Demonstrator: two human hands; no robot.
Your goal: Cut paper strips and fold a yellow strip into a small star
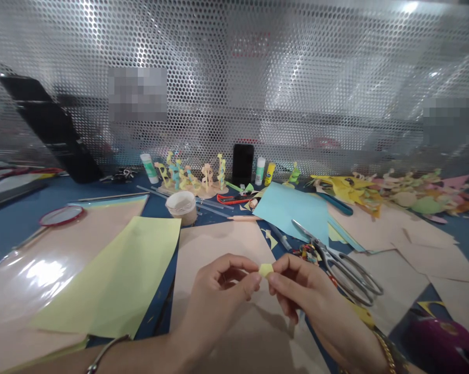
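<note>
A small yellow paper piece (265,270) is pinched between both hands above a pale pink sheet (222,244). My left hand (229,283) holds its left edge between thumb and index finger. On its right edge, the thumb and index finger of my right hand (302,285) close in the same way. Scissors (347,265) lie beside my right hand, on and near the papers. Left of my hands rests a larger yellow sheet (117,275).
A white tub (182,206), small paper figures (207,179), an upright phone (243,162), glue sticks (260,170) and a red cutter (234,199) stand or lie further back. Blue paper (292,208) is right of centre; a yellow paper star (347,189) lies at right. Perforated metal rises behind.
</note>
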